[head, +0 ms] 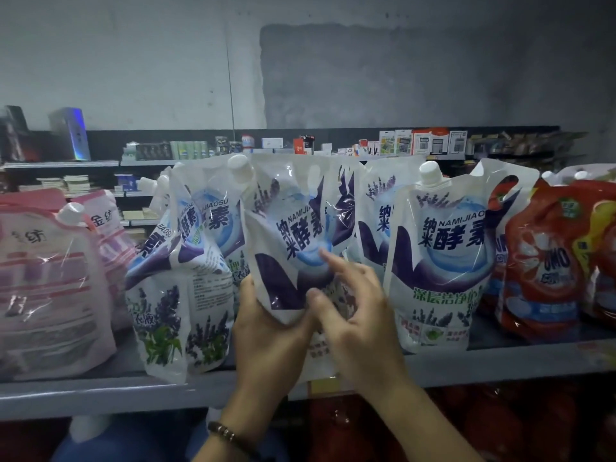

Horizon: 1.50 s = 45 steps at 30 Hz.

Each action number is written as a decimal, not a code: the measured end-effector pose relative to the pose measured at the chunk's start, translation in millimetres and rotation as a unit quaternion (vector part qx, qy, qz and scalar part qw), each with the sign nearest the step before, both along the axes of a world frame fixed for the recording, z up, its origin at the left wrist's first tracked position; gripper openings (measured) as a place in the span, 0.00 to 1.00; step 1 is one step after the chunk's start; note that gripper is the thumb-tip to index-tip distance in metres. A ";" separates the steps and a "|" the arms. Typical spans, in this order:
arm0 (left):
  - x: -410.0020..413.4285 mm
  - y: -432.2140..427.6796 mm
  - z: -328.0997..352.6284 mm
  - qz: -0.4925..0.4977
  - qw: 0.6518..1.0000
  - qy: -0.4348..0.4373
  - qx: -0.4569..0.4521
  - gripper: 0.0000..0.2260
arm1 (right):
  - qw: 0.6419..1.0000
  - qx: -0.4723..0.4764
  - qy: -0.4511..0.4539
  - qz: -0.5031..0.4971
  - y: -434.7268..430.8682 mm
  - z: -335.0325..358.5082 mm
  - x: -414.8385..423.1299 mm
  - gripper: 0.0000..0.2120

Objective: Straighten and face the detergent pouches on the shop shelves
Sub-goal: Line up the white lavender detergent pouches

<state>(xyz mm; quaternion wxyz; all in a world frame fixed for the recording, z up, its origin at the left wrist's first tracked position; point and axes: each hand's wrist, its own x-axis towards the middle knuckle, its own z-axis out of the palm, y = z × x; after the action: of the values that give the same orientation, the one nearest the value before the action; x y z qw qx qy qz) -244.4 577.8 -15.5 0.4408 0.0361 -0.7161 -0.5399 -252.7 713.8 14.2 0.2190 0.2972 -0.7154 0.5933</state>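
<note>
Holding middle detergent pouch (293,228) at frame centre, over shelf (100,391); left hand (266,331) grip wraps lower left edge; right hand (360,321) fingers on lower front, pinch or not cannot tell. Long axis near upright, top leaning to frame left, above both hands.

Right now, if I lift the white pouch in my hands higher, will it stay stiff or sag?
Likely to sag: the white pouch creases where the left hand grips and the right hand presses its lower part. Its glossy film probably slips.

Grey wall (133,61), possibly damp patch (400,75)
</note>
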 end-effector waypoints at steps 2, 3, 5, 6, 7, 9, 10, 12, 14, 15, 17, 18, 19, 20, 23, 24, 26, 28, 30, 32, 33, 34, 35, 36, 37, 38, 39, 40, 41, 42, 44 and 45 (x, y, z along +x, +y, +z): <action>7.4 4.1 0.6 -0.003 1.000 0.020 -0.007 0.29 | 0.999 0.008 -0.020 -0.044 3.5 4.2 -16.5 0.21; 11.2 6.2 2.0 -0.002 1.000 0.031 -0.007 0.28 | 0.998 0.014 -0.044 -0.048 4.6 6.1 -26.9 0.19; 15.2 8.3 3.8 -0.003 0.999 0.031 -0.011 0.27 | 0.994 0.011 -0.107 -0.027 4.7 7.7 -49.7 0.17; 16.5 8.7 5.0 0.002 1.000 0.028 -0.010 0.27 | 0.990 0.004 -0.139 -0.003 3.9 7.5 -60.2 0.18; 16.5 8.4 4.5 -0.001 1.000 0.029 -0.011 0.27 | 0.985 -0.010 -0.170 0.025 3.0 7.0 -69.0 0.17; 15.4 7.1 3.5 -0.011 1.000 0.027 -0.007 0.27 | 0.971 -0.050 -0.219 0.082 2.1 8.3 -79.4 0.13; 14.8 6.3 3.2 -0.018 0.999 0.027 -0.005 0.27 | 0.963 -0.064 -0.238 0.106 3.3 10.4 -80.6 0.12; 12.7 3.2 2.0 -0.039 0.999 0.026 0.007 0.26 | 0.952 -0.073 -0.265 0.136 5.5 14.2 -80.6 0.13; 10.9 0.2 1.8 -0.071 0.997 0.029 0.018 0.25 | 0.946 -0.076 -0.278 0.151 6.3 15.2 -79.5 0.15; 10.6 0.1 2.3 -0.091 0.995 0.033 0.022 0.24 | 0.943 -0.081 -0.281 0.160 6.4 15.5 -78.5 0.15; 12.5 1.7 6.2 -0.135 0.989 0.040 0.037 0.22 | 0.939 -0.099 -0.278 0.174 6.8 16.3 -77.5 0.15; 13.2 2.4 9.3 -0.155 0.986 0.045 0.042 0.22 | 0.940 -0.106 -0.272 0.174 8.3 17.5 -75.8 0.14; 13.6 2.8 12.7 -0.175 0.983 0.048 0.043 0.22 | 0.943 -0.114 -0.263 0.172 10.0 18.6 -73.9 0.13; 13.0 1.3 15.3 -0.190 0.980 0.049 0.039 0.23 | 0.946 -0.121 -0.249 0.169 11.8 19.7 -71.7 0.12; 8.8 -7.1 23.8 -0.221 0.974 0.042 0.024 0.26 | 0.965 -0.118 -0.200 0.121 16.0 22.9 -65.1 0.09; 6.6 -10.0 26.6 -0.230 0.972 0.040 0.021 0.27 | 0.970 -0.118 -0.187 0.106 16.6 24.0 -63.0 0.08; 2.0 -15.5 31.5 -0.248 0.968 0.031 0.019 0.27 | 0.974 -0.127 -0.167 0.086 17.8 25.8 -61.6 0.07; -2.7 -21.1 35.3 -0.261 0.965 0.017 0.016 0.25 | 0.976 -0.135 -0.152 0.077 18.1 27.8 -61.3 0.06; -5.9 -24.8 38.9 -0.264 0.964 0.003 0.009 0.21 | 0.976 -0.147 -0.142 0.072 18.2 28.9 -60.5 0.05; -9.2 -27.1 39.8 -0.259 0.966 -0.006 0.006 0.15 | 0.976 -0.155 -0.137 0.065 17.7 28.9 -58.5 0.06; -10.8 -27.7 39.5 -0.258 0.966 -0.009 0.008 0.14 | 0.977 -0.157 -0.134 0.059 17.5 28.3 -57.6 0.06; -12.4 -28.1 39.1 -0.258 0.966 -0.011 0.015 0.13 | 0.977 -0.161 -0.133 0.053 17.3 26.8 -57.5 0.06; -14.0 -29.2 38.3 -0.260 0.965 -0.014 0.026 0.14 | 0.976 -0.165 -0.132 0.047 17.3 25.2 -57.5 0.06; -16.2 -30.4 37.2 -0.264 0.964 -0.019 0.038 0.15 | 0.976 -0.169 -0.131 0.042 17.8 23.4 -57.3 0.06; -18.3 -31.6 36.3 -0.270 0.961 -0.025 0.046 0.15 | 0.976 -0.170 -0.129 0.040 18.6 21.4 -57.1 0.06; -20.1 -33.3 35.6 -0.275 0.960 -0.029 0.050 0.15 | 0.977 -0.170 -0.126 0.040 19.6 19.4 -57.0 0.06; -21.4 -34.1 35.4 -0.279 0.958 -0.032 0.053 0.15 | 0.977 -0.168 -0.122 0.039 21.0 18.0 -55.6 0.06; -22.9 -35.3 35.1 -0.282 0.957 -0.033 0.055 0.15 | 0.978 -0.166 -0.119 0.038 22.1 16.7 -54.1 0.06; -25.1 -36.5 34.7 -0.287 0.956 -0.031 0.055 0.15 | 0.979 -0.162 -0.119 0.038 23.1 15.4 -52.7 0.06; -27.5 -37.5 34.1 -0.291 0.955 -0.027 0.054 0.15 | 0.980 -0.156 -0.120 0.036 23.8 13.8 -51.6 0.06; -32.2 -39.3 31.7 -0.292 0.955 -0.022 0.050 0.15 | 0.983 -0.138 -0.120 0.020 24.1 11.2 -49.5 0.06; -34.2 -40.4 30.0 -0.291 0.955 -0.023 0.048 0.15 | 0.984 -0.130 -0.117 0.011 24.1 9.5 -49.1 0.05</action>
<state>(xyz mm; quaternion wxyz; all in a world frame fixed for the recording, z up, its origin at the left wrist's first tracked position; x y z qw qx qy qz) -278.6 537.4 14.5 0.2459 -0.1399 -0.6789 -0.6775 -301.8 737.9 23.7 0.1642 0.2025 -0.6492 0.7146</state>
